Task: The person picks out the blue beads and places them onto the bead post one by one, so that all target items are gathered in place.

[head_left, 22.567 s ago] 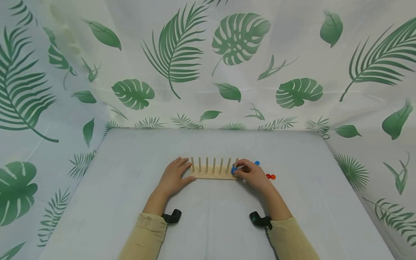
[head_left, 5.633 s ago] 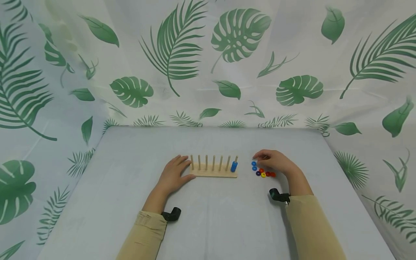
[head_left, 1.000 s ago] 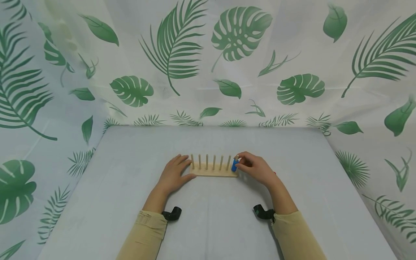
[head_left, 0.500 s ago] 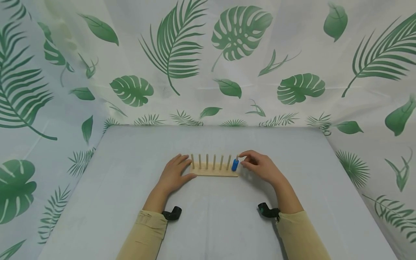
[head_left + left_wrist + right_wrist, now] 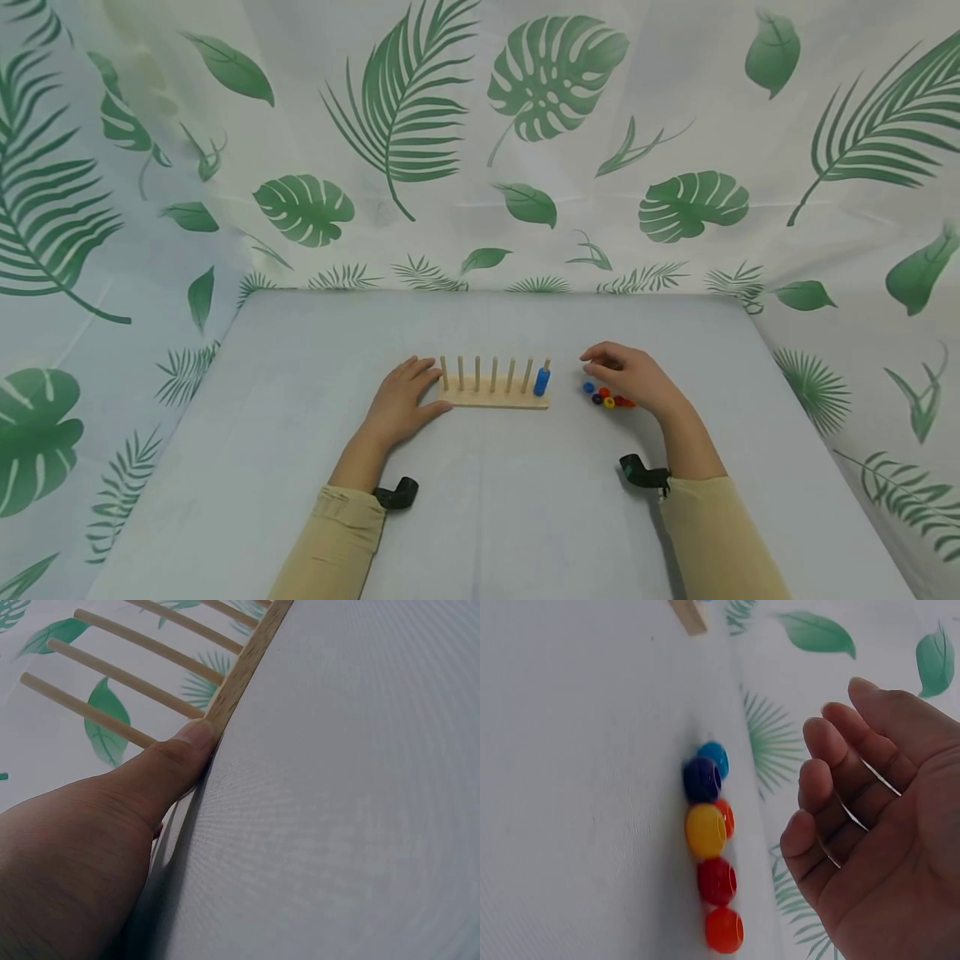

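Note:
A wooden peg board (image 5: 495, 400) with a row of upright pegs stands mid-table. Blue beads (image 5: 542, 382) are stacked on its rightmost peg, whose top shows above them; the other pegs are bare. My left hand (image 5: 401, 404) holds the board's left end, the thumb (image 5: 196, 735) against its front edge and the fingers at the far side. Over to the right, my right hand (image 5: 633, 375) hovers beside loose beads with its fingers loosely bent and nothing in them. Closest to its fingertips in the head view lies a light blue bead (image 5: 588, 387).
Besides the light blue bead, the loose cluster has a dark blue bead (image 5: 703, 780), a yellow bead (image 5: 706, 831), a dark red bead (image 5: 717, 880) and orange ones. A leaf-patterned cloth (image 5: 420, 167) rises behind the white table (image 5: 480, 500).
My right hand has let go at the rightmost peg and moved right to the loose beads. Since several seconds ago, the blue stack is taller and one loose blue bead fewer lies there.

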A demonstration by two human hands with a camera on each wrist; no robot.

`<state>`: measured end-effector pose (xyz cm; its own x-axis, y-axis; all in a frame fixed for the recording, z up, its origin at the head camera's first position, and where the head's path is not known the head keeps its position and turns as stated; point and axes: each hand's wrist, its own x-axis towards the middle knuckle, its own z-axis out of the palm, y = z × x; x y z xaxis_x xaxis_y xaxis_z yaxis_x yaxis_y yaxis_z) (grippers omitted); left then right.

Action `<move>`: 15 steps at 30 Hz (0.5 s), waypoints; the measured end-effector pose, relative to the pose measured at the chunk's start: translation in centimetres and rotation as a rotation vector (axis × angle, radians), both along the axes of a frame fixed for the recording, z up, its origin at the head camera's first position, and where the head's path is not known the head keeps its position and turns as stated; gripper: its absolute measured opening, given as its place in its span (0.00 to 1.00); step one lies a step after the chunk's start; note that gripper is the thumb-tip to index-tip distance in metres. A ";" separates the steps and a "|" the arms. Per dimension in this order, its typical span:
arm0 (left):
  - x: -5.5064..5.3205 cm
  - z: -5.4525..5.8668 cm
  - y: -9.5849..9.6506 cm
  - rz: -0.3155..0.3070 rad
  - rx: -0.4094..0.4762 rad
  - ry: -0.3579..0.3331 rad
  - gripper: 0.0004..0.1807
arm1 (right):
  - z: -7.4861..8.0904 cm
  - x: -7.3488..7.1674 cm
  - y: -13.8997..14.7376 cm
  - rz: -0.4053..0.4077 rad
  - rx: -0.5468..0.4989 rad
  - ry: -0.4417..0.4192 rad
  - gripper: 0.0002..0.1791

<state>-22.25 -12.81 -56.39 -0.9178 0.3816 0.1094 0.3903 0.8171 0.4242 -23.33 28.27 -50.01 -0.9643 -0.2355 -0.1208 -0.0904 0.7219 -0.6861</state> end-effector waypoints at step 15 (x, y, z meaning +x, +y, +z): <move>0.1 0.2 0.0 -0.006 0.001 -0.009 0.37 | -0.8 -0.6 1.7 -0.017 0.024 -0.159 0.14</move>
